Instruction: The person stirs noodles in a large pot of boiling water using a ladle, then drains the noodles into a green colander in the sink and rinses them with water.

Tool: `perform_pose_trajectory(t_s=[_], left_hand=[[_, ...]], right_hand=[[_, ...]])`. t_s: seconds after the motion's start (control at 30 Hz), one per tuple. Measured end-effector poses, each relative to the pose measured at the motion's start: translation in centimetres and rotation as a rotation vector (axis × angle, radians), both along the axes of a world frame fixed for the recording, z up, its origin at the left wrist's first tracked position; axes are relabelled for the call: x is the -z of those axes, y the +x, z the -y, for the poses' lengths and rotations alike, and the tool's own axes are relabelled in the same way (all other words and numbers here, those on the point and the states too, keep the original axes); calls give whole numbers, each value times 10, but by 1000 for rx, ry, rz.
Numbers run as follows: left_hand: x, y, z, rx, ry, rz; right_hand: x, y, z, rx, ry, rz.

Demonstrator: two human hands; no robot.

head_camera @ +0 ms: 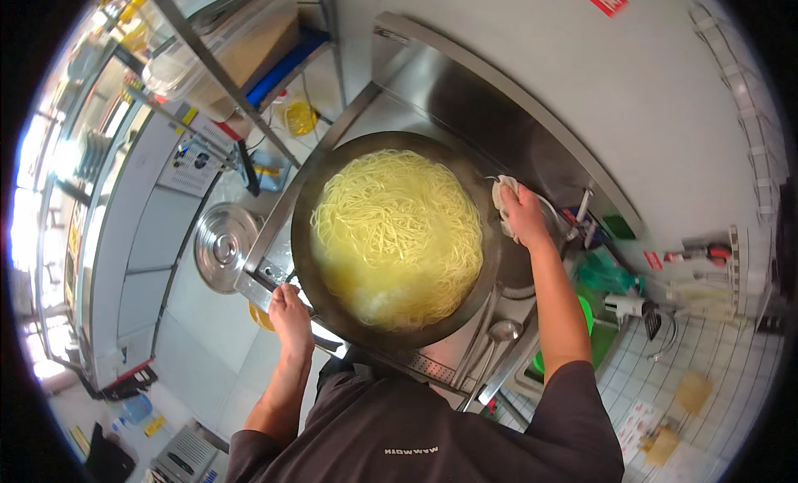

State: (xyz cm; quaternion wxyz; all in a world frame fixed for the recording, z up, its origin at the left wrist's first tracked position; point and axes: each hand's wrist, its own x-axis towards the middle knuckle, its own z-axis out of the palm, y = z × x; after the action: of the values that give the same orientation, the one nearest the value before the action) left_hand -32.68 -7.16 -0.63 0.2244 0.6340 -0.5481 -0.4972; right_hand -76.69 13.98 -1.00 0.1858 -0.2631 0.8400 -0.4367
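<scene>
A large dark wok (301, 246) sits on the stainless steel stove in front of me. It holds a wide mass of pale yellow noodles (399, 215) in cloudy, steaming liquid. My right hand (525, 215) clasps a folded beige cloth (504, 199) around the handle at the wok's upper right. Opposite it, at the lower left rim, the fingers of my left hand (291, 314) are closed at the other handle, which they mostly hide.
Beside the wok, a ladle (505, 331) lies on the steel stove top (446, 352). A steel backsplash (486, 102) rises behind. A round metal lid (225, 247) is at the left, below a shelf with plastic bins (249, 46). Right of the stove is a sink with a green basin (586, 314).
</scene>
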Motion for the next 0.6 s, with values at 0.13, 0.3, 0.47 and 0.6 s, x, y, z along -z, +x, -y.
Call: perform_pose_trajectory(t_s=[0.13, 0.3, 0.47, 0.6], left_hand=[[-11, 7, -8, 103, -92, -7], [-53, -10, -32, 246, 11, -93], [-70, -18, -69, 424, 4, -113], [-77, -44, -127, 560, 120, -244]], right_hand=[[-29, 30, -51, 130, 26, -27], [-29, 56, -158, 319, -6, -104], [-81, 112, -252, 461, 100, -97], [-86, 161, -369, 637, 123, -80]])
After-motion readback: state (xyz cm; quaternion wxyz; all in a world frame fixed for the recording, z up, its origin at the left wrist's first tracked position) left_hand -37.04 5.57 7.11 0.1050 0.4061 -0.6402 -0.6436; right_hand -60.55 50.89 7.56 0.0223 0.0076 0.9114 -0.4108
